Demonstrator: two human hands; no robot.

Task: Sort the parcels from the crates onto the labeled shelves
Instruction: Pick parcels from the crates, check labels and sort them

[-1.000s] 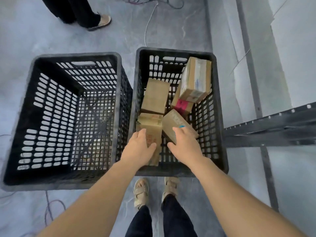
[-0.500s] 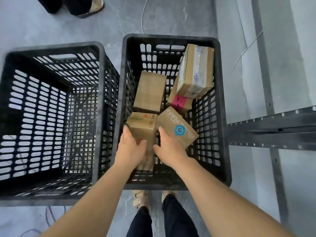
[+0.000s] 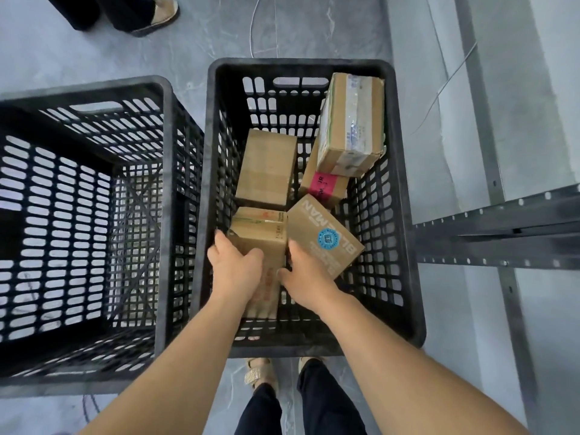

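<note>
Both hands closer round upright carton than half-second ago.
- Item: upright carton, near-left corner of right crate, tight against blue-stickered box.
- Left hand: fingers curled round left edge.
- Right hand: fingers tucked into gap at right, likely gripping; tips hidden.
- Two-sided clamp suits straight lift.

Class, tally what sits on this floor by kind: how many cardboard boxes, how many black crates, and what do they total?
Cardboard boxes: 5
Black crates: 2
Total: 7
</note>
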